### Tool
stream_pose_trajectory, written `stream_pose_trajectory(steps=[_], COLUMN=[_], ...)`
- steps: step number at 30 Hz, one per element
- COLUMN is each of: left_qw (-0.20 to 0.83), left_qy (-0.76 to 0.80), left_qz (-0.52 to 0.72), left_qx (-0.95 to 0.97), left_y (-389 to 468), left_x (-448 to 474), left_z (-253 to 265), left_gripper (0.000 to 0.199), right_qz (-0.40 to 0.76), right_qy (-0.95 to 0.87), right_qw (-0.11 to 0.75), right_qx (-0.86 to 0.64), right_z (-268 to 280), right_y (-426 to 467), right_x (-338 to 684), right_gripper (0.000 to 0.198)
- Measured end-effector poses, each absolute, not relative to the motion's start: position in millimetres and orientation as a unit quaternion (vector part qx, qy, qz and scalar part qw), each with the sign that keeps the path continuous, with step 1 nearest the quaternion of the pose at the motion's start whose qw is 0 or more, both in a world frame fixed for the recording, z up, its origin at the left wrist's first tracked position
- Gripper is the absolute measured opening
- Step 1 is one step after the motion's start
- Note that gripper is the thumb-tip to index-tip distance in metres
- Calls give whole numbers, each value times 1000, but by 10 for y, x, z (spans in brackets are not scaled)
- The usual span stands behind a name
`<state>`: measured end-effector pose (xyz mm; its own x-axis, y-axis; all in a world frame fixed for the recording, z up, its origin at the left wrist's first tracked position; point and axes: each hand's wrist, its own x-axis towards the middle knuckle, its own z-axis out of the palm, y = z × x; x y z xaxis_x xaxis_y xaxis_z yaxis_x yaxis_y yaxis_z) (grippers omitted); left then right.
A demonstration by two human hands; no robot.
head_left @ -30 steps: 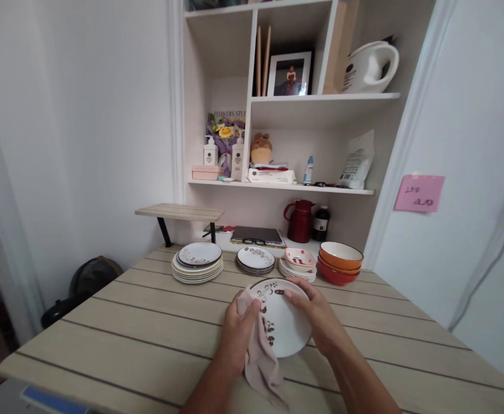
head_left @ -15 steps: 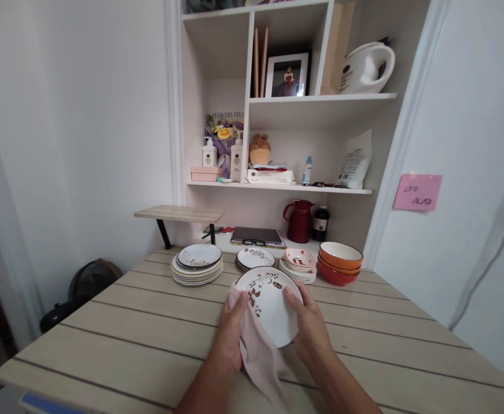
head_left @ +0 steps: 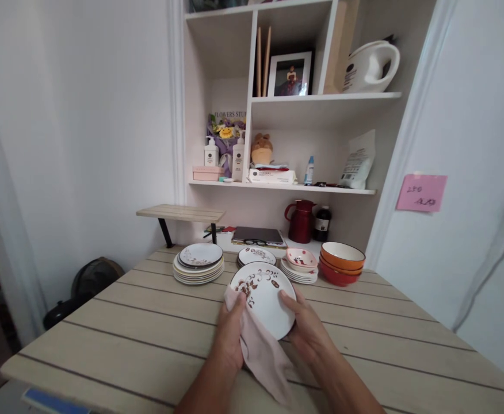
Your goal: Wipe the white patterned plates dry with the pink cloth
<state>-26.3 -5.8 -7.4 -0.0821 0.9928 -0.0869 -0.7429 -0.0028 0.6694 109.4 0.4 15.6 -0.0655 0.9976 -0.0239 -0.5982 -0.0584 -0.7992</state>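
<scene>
A white plate [head_left: 273,305] with brown flowers is held tilted above the table, facing me. My left hand [head_left: 230,333] pinches a pale pink cloth [head_left: 260,351] against the plate's left edge, and the cloth's end hangs down toward the table. My right hand [head_left: 308,325] grips the plate's right rim, thumb on its face and fingers behind, mostly hidden. Beyond the plate stand a stack of small flowered plates [head_left: 256,255], a taller plate stack [head_left: 198,278] to the left, and small saucers [head_left: 299,276] under a pink strawberry-patterned dish [head_left: 301,259].
Orange and red bowls [head_left: 342,261] are stacked at the table's back right. A raised wooden shelf [head_left: 180,213] stands at the back left. Behind the slatted table [head_left: 148,339] are a red jug [head_left: 300,221], a dark bottle [head_left: 321,223] and a laptop [head_left: 257,235] with glasses on it.
The plate has shifted slightly left and up and turned a little, its flowers now further left. My right fingers have slid lower around the rim. Both hands keep their hold.
</scene>
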Motion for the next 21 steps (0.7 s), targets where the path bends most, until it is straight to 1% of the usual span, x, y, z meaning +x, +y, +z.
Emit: stream_pose_trajectory(steps=[3, 9, 14, 18, 21], left_qw=[628, 641, 638, 629, 625], left_qy=[295, 278, 288, 294, 297], left_qz=[680, 658, 633, 621, 624], left_qx=[239, 279, 331, 364, 362], left_y=[-67, -87, -110, -132, -130], left_x=[-285, -318, -276, -243, -241], left_z=[-46, -19, -63, -81, -75], left_gripper=[55, 58, 54, 50, 52], right_qz=[639, 623, 614, 609, 587], right_qy=[-387, -461, -485, -501, -475], right_qw=[575, 545, 512, 487, 515], right_qx=[-334, -321, -354, -376, -405], right_z=[239, 393, 458, 462, 396], right_y=[-1, -111, -162, -160, -117], right_x=[1235, 1333, 1416, 1473, 1436], right_gripper=[55, 48, 49, 55, 54])
